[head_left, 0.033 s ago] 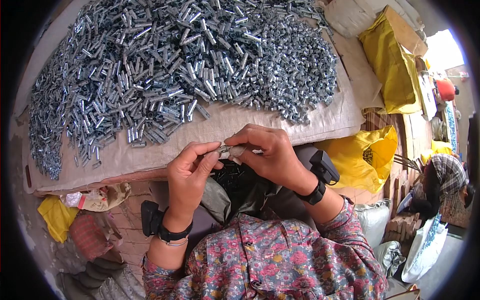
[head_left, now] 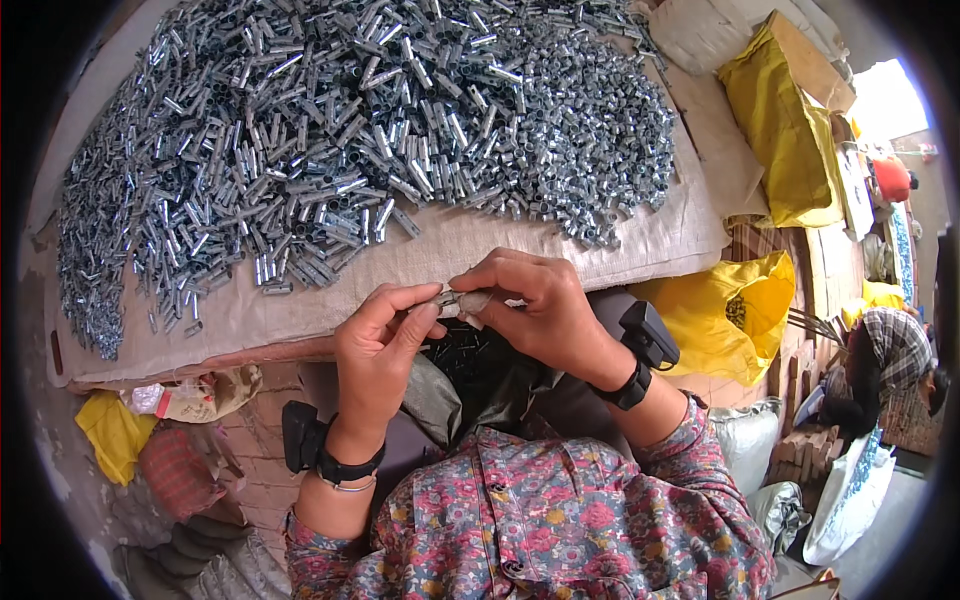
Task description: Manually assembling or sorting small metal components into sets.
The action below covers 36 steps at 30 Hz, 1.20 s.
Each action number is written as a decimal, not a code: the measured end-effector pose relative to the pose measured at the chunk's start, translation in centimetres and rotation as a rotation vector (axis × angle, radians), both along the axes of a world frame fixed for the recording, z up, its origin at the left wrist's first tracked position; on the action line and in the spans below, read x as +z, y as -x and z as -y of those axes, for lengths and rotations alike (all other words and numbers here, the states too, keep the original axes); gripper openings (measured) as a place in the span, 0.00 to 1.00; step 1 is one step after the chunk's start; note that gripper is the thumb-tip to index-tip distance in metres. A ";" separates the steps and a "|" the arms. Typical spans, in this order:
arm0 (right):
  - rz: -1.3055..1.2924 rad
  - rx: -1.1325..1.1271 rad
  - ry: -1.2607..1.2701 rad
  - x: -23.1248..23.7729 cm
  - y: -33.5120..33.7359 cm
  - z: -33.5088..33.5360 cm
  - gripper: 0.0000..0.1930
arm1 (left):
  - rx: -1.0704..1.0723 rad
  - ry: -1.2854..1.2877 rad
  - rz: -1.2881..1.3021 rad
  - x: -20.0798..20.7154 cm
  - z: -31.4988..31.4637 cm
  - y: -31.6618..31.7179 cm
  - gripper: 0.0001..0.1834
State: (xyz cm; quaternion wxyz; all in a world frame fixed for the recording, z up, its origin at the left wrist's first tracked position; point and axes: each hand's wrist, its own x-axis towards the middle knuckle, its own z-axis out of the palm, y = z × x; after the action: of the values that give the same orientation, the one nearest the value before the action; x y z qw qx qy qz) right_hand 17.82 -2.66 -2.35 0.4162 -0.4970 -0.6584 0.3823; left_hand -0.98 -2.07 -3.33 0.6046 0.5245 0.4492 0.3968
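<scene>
Over my lap, just beyond the near edge of the cloth-covered table, both hands meet fingertip to fingertip. My left hand (head_left: 378, 338) pinches one end of a small metal sleeve (head_left: 449, 303) between thumb and forefinger. On its other end close the thumb and forefinger of my right hand (head_left: 538, 305), whose tips look wrapped in something pale. Fingers cover much of the sleeve, so whether it is one part or two fitted together I cannot tell. Ahead lies a wide heap of silvery metal tubes (head_left: 330, 150), with shorter metal rings (head_left: 600, 140) heaped at its right.
Pale cloth (head_left: 450, 240) covers the table. Beside my right forearm stands an open yellow bag (head_left: 690, 320) with small parts inside; another yellow sack (head_left: 785, 130) is farther back. Dark cloth (head_left: 480, 390) lies across my lap. At the far right another person (head_left: 890, 350) bends down.
</scene>
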 end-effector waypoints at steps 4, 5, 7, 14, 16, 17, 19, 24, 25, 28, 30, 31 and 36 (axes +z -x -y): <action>0.053 0.005 -0.061 -0.2 0.0 0.1 0.12 | -0.036 -0.004 0.000 0.0 -0.1 0.1 0.10; 0.054 0.005 -0.059 0.0 -0.1 0.1 0.12 | -0.058 0.029 0.011 0.0 -0.2 0.2 0.09; 0.035 0.031 0.023 0.4 -0.2 0.1 0.10 | -0.074 0.090 0.064 -0.3 -0.3 0.6 0.09; -0.152 0.042 0.248 0.0 -0.5 0.3 0.07 | -0.093 0.089 0.051 -0.2 -0.3 0.4 0.09; -0.064 0.078 0.155 0.0 -0.6 0.2 0.07 | -0.090 0.099 0.063 -0.1 -0.3 0.3 0.09; -0.065 0.079 0.155 -0.1 -0.6 0.3 0.07 | -0.087 0.108 0.076 -0.1 -0.3 0.3 0.09; -0.124 0.125 0.150 -0.6 -0.7 0.4 0.08 | -0.106 0.147 0.131 -0.5 -0.2 0.4 0.09; -0.861 0.330 0.571 -2.0 -0.7 0.9 0.05 | -0.209 0.303 0.279 -0.9 0.1 0.9 0.09; -0.923 0.363 0.590 -2.2 -0.6 1.0 0.06 | -0.220 0.298 0.281 -0.9 0.0 0.9 0.09; -0.962 0.415 0.629 -2.6 -0.7 1.1 0.08 | -0.311 0.358 0.351 -1.1 -0.5 1.2 0.09; -0.899 0.349 0.643 -2.3 -0.8 0.9 0.07 | -0.362 0.348 0.297 -1.2 -0.9 1.2 0.08; -0.836 0.296 0.667 -2.1 -0.8 0.7 0.07 | -0.362 0.346 0.294 -1.2 -1.0 1.2 0.08; 0.370 -0.131 -0.125 -3.0 -3.3 -2.8 0.10 | -0.508 -0.051 -0.361 0.7 -1.7 1.0 0.07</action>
State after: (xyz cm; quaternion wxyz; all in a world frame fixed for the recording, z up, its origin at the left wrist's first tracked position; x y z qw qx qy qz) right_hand 21.08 0.19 -5.39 0.3422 -0.5739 -0.7122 0.2150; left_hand -1.97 -0.42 -2.67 0.5816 0.6970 0.3939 0.1445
